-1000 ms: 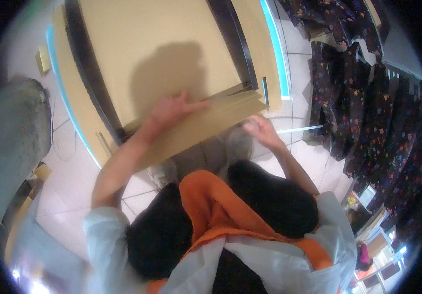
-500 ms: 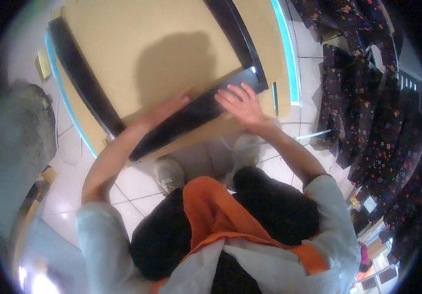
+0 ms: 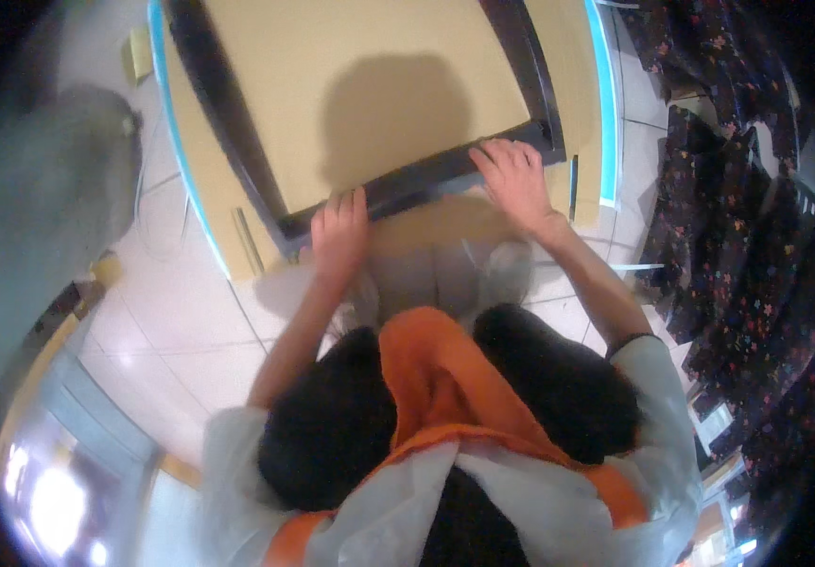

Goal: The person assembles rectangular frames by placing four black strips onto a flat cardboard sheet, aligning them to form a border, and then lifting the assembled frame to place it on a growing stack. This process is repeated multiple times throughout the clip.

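Observation:
A dark wooden-looking frame (image 3: 422, 180) lies on a tan board (image 3: 280, 85), its near rail slanting up to the right. My left hand (image 3: 339, 234) is closed over the near rail close to its left corner, fingers bent over the top. Toward the right corner, my right hand (image 3: 521, 187) grips the same rail with its fingers curled over it. The undersides of both hands and the thumbs are mostly hidden.
Light blue strips (image 3: 604, 104) edge the board. Dark floral fabric (image 3: 757, 255) hangs along the right. A grey rounded object (image 3: 62, 180) stands at left on the white tiled floor (image 3: 181, 350). A short dark strip (image 3: 574, 187) lies right of the frame.
My left hand has drawn back from inside the frame onto its near rail. The right hand's spread fingers have curled over the rail. The whole view has shifted, and the rail looks narrower.

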Available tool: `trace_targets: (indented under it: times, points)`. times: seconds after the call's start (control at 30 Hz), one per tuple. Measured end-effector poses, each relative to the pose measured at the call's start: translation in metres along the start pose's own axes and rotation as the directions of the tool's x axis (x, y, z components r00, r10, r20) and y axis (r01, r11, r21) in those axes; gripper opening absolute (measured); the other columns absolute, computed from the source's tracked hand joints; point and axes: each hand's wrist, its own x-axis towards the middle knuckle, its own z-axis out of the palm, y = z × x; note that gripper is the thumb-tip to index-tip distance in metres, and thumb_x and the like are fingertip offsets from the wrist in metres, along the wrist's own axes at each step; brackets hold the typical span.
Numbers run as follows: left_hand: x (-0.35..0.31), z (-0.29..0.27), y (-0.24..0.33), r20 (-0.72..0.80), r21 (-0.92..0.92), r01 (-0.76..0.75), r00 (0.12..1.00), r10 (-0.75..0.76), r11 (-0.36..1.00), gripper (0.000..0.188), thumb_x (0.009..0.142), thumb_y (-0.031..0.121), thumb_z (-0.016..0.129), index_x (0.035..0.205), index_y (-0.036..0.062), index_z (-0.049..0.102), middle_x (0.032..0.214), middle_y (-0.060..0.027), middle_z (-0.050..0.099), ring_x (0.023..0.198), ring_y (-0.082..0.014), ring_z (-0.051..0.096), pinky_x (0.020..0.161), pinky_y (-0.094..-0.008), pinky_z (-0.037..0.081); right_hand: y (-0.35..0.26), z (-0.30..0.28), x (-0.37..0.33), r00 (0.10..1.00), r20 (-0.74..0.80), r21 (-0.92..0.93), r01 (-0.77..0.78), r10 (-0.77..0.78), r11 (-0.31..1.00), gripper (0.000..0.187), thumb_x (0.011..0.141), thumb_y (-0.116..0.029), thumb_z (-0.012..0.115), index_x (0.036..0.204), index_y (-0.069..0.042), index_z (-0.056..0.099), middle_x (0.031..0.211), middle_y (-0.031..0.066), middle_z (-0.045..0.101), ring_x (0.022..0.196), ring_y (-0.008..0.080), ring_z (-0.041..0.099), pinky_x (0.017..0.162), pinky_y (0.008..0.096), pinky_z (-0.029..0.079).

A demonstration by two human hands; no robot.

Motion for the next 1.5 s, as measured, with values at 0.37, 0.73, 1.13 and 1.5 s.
trace_targets:
  times: [0.37, 0.73, 1.13, 1.5]
  points:
    - [0.002, -0.025, -0.027, 0.353, 0.035, 0.020, 0.935, -0.032, 0.999, 0.043, 0.070, 0.045, 0.063, 0.089, 0.0082, 0.054, 0.074, -0.0096, 0.056, 0.081, -0.0240, 0.056, 0.090, -0.0508, 0.033, 0.042, -0.017, -0.001, 0.986, 0.151, -0.195, -0.037, 0.068, 0.980, 0.031, 0.064, -0.018, 0.066, 0.090, -0.009, 0.050, 0.078, 0.0058, 0.054, 0.085, 0.0216, 0.053, 0.099, 0.0530, 0.024]
    - [-0.003, -0.055, -0.058, 0.492, 0.116, -0.045, 0.871, -0.018, 0.992, 0.054, 0.067, 0.043, 0.065, 0.105, 0.0063, 0.054, 0.093, -0.0071, 0.058, 0.097, -0.0202, 0.052, 0.102, -0.0604, 0.010, 0.059, -0.028, -0.001, 0.942, 0.335, -0.099, 0.044, -0.008, 0.994, 0.056, 0.061, -0.038, 0.072, 0.104, -0.009, 0.052, 0.087, 0.0045, 0.055, 0.098, 0.0209, 0.048, 0.100, 0.0629, 0.013]
    - [-0.066, -0.052, -0.088, 0.535, -0.206, -0.255, 0.779, 0.327, 0.945, 0.034, 0.071, 0.032, 0.064, 0.093, 0.0067, 0.057, 0.091, -0.0048, 0.056, 0.108, -0.0198, 0.045, 0.104, -0.0573, 0.013, 0.016, -0.017, -0.102, 0.929, 0.369, 0.170, -0.054, -0.013, 0.984, 0.064, 0.057, -0.038, 0.074, 0.106, -0.006, 0.050, 0.100, 0.0041, 0.056, 0.113, 0.0223, 0.043, 0.101, 0.0629, 0.009]
    - [0.139, -0.060, -0.148, -0.058, -0.435, 0.336, 0.915, -0.399, 0.835, 0.060, 0.080, 0.029, 0.060, 0.122, -0.0080, 0.038, 0.121, -0.0254, 0.045, 0.117, -0.0371, 0.039, 0.100, -0.0407, 0.027, 0.128, -0.079, 0.094, 0.802, -0.109, 0.585, -0.426, 0.587, 0.690, 0.061, 0.077, -0.034, 0.063, 0.121, 0.003, 0.041, 0.120, 0.0232, 0.046, 0.115, 0.0352, 0.042, 0.095, 0.0404, 0.034]
